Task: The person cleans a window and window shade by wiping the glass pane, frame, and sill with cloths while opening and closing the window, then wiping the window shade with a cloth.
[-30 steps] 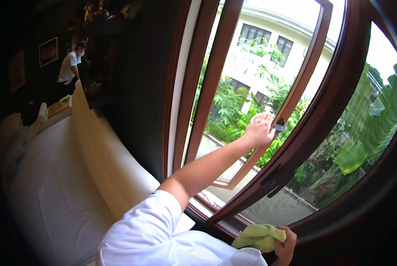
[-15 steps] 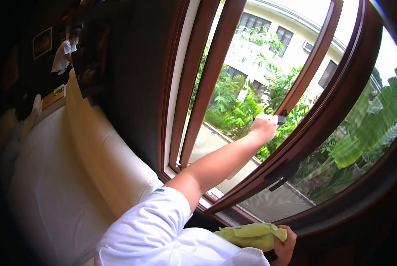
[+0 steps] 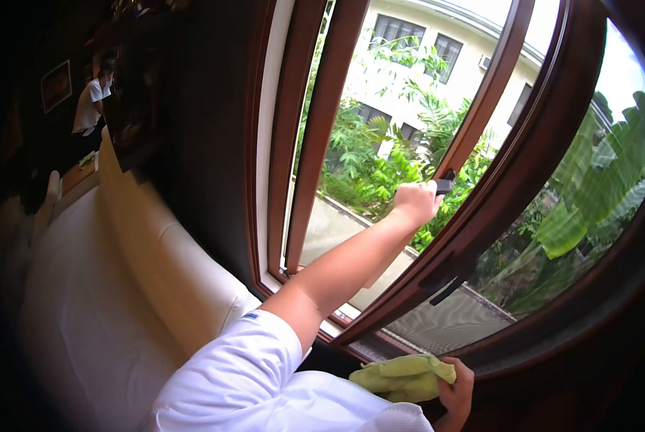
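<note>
"Where's the left hand [image 3: 416, 202]?"

"Stretched out to the open window sash [image 3: 486, 93], fingers curled closed on its dark handle [image 3: 444, 187]."

"And the green cloth [image 3: 401, 378]?"

"Low down, beside the white shirt [image 3: 229, 367], one end gripped between the right hand's [image 3: 458, 392] thumb and fingers (the rest bunches up rather untidily)."

"What's off to the left?"

"A pale sofa [image 3: 153, 252], with a person in a white top [image 3: 89, 106] beyond its far end."
</note>
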Motion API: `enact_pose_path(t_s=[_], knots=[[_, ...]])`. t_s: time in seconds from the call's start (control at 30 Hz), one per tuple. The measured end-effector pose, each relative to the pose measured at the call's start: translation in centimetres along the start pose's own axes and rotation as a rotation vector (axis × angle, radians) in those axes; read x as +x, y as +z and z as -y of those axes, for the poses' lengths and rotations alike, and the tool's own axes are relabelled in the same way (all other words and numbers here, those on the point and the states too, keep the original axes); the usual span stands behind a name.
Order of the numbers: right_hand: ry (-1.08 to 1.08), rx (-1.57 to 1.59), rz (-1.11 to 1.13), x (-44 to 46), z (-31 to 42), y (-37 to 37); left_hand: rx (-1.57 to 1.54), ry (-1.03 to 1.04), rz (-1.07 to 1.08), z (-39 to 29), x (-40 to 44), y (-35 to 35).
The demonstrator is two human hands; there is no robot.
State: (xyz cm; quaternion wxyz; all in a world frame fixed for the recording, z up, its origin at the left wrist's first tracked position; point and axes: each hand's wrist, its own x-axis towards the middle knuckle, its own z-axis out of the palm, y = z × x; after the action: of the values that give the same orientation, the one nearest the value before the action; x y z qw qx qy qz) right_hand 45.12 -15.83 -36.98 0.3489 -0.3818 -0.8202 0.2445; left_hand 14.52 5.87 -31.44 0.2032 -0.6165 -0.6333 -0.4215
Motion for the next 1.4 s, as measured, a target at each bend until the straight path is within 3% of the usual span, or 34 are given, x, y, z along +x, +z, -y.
enact_pose_path(t_s=[0.17, 0.33, 0.77, 0.9, 1.17, 1.27, 1.37, 1.4], knots=[[-0.037, 0.009, 0.012, 0.1, -0.1, 0.4, -0.061, -0.044, 0.117, 0.0, 0.2, -0.5], [-0.069, -0.031, 0.04, -0.8, 1.6, 1.0, -0.123, -0.236, 0.529, -1.2, 1.7, -4.3], [0.048, -0.051, -0.046, -7.1, 7.6, 0.4, -0.115, -0.191, 0.532, -1.1, -0.7, -7.9], [0.094, -0.074, 0.05, -7.9, 7.8, 0.1, -0.142, -0.129, 0.444, -0.6, -2.7, -9.4], [-0.025, -0.071, 0.115, -6.9, 11.5, 2.7, -0.193, -0.071, 0.41, -0.3, -6.3, -13.7], [-0.046, -0.083, 0.161, -6.3, 11.7, 2.6, -0.279, -0.069, 0.32, 0.1, -7.1, -12.6], [0.094, -0.012, 0.145, -6.4, 9.2, 2.5, -0.583, -0.251, 0.327, -0.3, -8.9, -9.4], [0.125, -0.021, 0.15, -6.3, 8.5, 2.6, -0.811, -0.352, 0.213, -1.4, -10.4, -5.8]])
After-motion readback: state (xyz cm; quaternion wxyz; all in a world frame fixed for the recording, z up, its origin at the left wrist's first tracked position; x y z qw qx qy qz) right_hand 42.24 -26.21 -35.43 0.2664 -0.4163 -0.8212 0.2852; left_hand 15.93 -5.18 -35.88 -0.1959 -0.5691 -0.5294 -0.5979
